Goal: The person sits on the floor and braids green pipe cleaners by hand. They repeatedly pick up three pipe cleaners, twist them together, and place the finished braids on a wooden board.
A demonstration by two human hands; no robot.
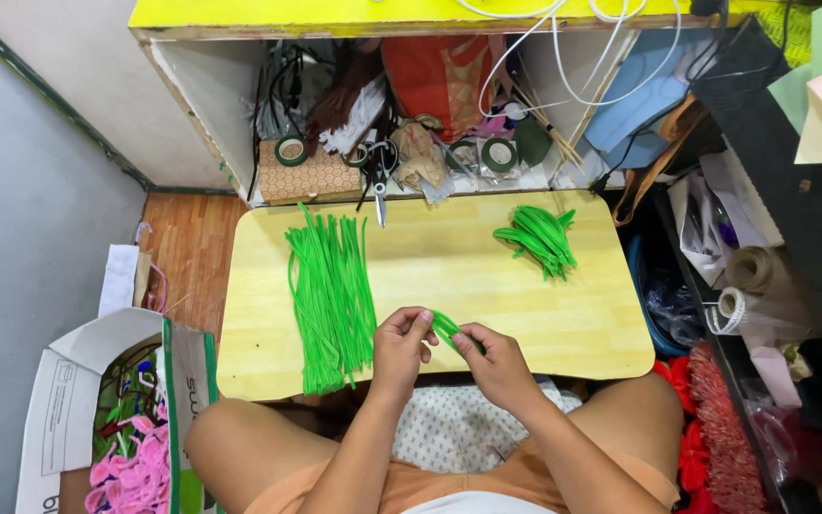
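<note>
Two hands meet over the near edge of the board (525, 333), both pinched on one green stem (446, 327). The left hand (400, 347) grips the stem's upper end between thumb and fingertips; the right hand (497, 362) clamps the lower end. Held this way, the short piece is supported at both ends, which suits bending or folding it, judging by its doubled shape.

A long bundle (332, 300) of straight green stems lies on the board just left of the hands, aligned lengthwise toward the person, within easy reach of the left hand. A smaller pile (539, 238) of short, folded green pieces lies on the far right part of the board, well apart from the bundle, so the two lots stay separate.

Scissors (380, 181) rest at the board's far edge, blades pointing onto it. Behind the board, a shelf (202, 95) holds green tape rolls (291, 150) and other supplies. Left of the board stands an open box (78, 381) with pink material inside. Right of the board, paper rolls (749, 286) and red material sit on the floor.
</note>
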